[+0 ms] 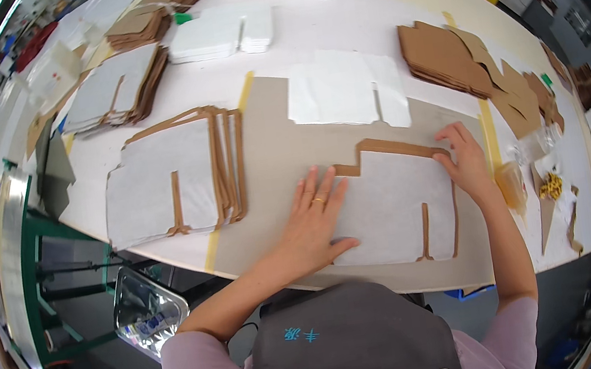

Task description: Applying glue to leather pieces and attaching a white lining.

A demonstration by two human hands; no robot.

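Note:
A white liner sheet (396, 204) lies on a brown die-cut cardboard blank (390, 147) in front of me on the table. My left hand (314, 221) presses flat on the sheet's left part, fingers spread, a ring on one finger. My right hand (467, 158) rests on the sheet's upper right corner, fingertips at the brown edge. Neither hand grips anything.
A stack of finished lined blanks (166, 180) lies to the left, another (118, 92) farther back. Loose white sheets (346, 90) lie ahead, white piles (221, 35) behind. Brown blanks (448, 57) fan out at right. A grey board (268, 150) covers the table (333, 24). Foil tray (146, 311) sits below the edge.

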